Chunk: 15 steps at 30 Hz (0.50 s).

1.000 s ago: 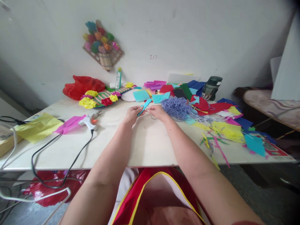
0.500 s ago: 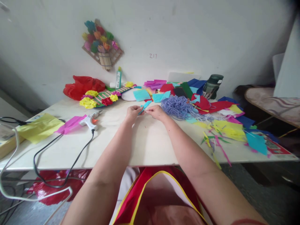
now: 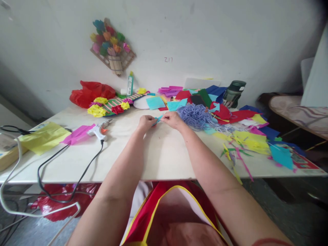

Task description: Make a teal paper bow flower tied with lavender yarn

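A small folded piece of light-blue crepe paper [image 3: 159, 119] is stretched between my two hands over the middle of the table. My left hand [image 3: 147, 123] pinches its left end, fingers closed. At its right end, my right hand [image 3: 172, 119] grips it between thumb and fingertips. A bit of red shows just under the paper by the left fingers; I cannot make out what it is. Right of my right hand lies a heap of purple-blue yarn [image 3: 196, 116]. Flat light-blue sheets [image 3: 155, 102] rest just beyond my hands.
A white glue gun [image 3: 98, 130] with a black cord lies to the left, beside pink paper [image 3: 78, 134] and yellow paper [image 3: 46, 137]. Paper flowers [image 3: 96, 110] on a green strip sit at the back left. A dark bottle [image 3: 234, 94] stands among coloured scraps at the back right.
The blue paper, upright and held mainly in my left hand before, now lies flatter between both hands. My right fingers have moved onto its right end.
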{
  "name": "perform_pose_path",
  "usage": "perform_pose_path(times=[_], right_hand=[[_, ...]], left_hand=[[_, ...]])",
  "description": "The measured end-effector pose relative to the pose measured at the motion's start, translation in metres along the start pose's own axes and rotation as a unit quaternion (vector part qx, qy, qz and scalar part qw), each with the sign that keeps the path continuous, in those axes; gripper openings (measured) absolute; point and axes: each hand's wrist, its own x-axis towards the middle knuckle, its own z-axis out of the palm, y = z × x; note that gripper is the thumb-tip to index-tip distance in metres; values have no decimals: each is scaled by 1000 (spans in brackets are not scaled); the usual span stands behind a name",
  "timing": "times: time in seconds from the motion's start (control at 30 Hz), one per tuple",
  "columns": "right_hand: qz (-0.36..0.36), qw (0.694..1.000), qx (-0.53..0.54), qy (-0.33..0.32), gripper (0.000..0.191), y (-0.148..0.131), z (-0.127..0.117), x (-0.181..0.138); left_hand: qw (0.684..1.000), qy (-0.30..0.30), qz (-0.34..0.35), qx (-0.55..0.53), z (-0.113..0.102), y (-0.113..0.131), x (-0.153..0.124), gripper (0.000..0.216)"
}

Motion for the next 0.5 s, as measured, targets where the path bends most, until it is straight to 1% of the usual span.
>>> perform_pose_path(times=[0.03, 0.1, 0.2, 0.27, 0.37, 0.43, 0.5], right_hand=[[-9, 1000, -6, 0, 17, 0, -2, 0], [-19, 1000, -6, -7, 15, 0, -5, 1], [-17, 999, 15, -23, 13, 0, -11, 1], [-5, 999, 40, -33, 13, -1, -15, 0], [41, 995, 76, -59, 12, 0, -22, -3], [94, 987, 97, -88, 11, 2, -25, -6], [150, 972, 129, -124, 13, 5, -28, -9]], left_hand=[[1000, -16, -2, 10, 0, 1, -1, 22], [998, -66, -21, 6, -1, 3, -4, 22], [983, -166, -61, -40, -1, 9, -9, 24], [970, -224, -75, -55, -1, 13, -12, 25], [951, -287, -83, -78, -3, 17, -16, 25], [936, -327, -88, -98, -3, 17, -17, 24], [921, -358, -93, -121, -3, 17, -17, 23]])
